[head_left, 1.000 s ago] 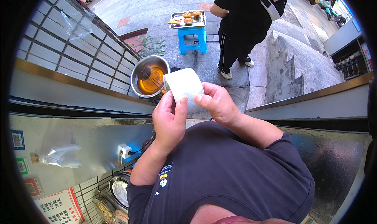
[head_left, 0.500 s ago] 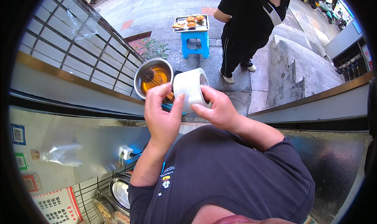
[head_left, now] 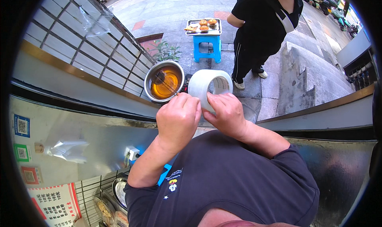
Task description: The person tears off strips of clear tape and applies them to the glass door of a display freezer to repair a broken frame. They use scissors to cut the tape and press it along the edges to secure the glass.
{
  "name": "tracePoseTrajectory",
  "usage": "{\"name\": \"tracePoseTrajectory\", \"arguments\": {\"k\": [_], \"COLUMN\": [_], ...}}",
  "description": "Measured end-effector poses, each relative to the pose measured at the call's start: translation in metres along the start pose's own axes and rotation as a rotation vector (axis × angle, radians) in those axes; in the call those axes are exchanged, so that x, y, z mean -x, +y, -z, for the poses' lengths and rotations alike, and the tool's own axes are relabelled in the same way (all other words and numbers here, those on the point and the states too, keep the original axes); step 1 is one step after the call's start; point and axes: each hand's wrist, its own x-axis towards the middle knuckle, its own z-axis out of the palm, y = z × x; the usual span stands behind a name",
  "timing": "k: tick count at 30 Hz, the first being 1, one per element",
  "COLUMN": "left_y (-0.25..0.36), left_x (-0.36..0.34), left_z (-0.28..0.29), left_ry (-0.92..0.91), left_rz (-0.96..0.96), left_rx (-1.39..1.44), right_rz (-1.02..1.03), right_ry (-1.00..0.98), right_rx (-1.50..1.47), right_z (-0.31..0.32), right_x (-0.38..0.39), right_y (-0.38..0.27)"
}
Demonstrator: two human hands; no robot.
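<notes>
A wide roll of clear packing tape [head_left: 198, 83] is held up in front of my chest, its open core facing right. My right hand [head_left: 227, 114] grips the near rim, with a finger or thumb hooked into the core. Close against the roll's near left side, my left hand [head_left: 178, 119] is closed, its back toward me and its fingertips pinched together. Whatever sits between those fingertips is hidden.
Beyond my left hand stands a metal pot [head_left: 148, 87] of orange-brown oil with a long-handled strainer [head_left: 160, 78] in it. Farther off, a blue stool [head_left: 207, 42] bears a tray [head_left: 190, 33] of fried food. A person in black [head_left: 254, 36] stands at the right.
My left hand has turned from loosely spread fingers to a closed pinch at the roll's near side. The tape roll has shifted right and tilted, so more of its core shows.
</notes>
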Motion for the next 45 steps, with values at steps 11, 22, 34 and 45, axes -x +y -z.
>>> {"name": "tracePoseTrajectory", "arguments": {"k": [11, 22, 34, 45], "left_y": [-0.020, -0.016, -0.016, -0.019], "left_x": [-0.011, 0.012, 0.013, 0.004], "left_z": [-0.008, -0.037, -0.039, 0.008], "left_ry": [-0.039, 0.029, 0.135, -0.110], "left_rz": [0.095, 0.261, 0.154, -0.403], "left_rx": [0.030, 0.553, 0.491, 0.154], "right_rz": [-0.290, -0.702, -0.644, -0.609], "right_ry": [-0.243, -0.228, -0.270, -0.574], "right_rx": [-0.234, -1.042, -0.932, -0.800], "right_z": [0.007, 0.009, 0.014, 0.043], "right_x": [0.005, 0.003, -0.003, -0.016], "right_y": [-0.001, 0.003, 0.001, 0.021]}}
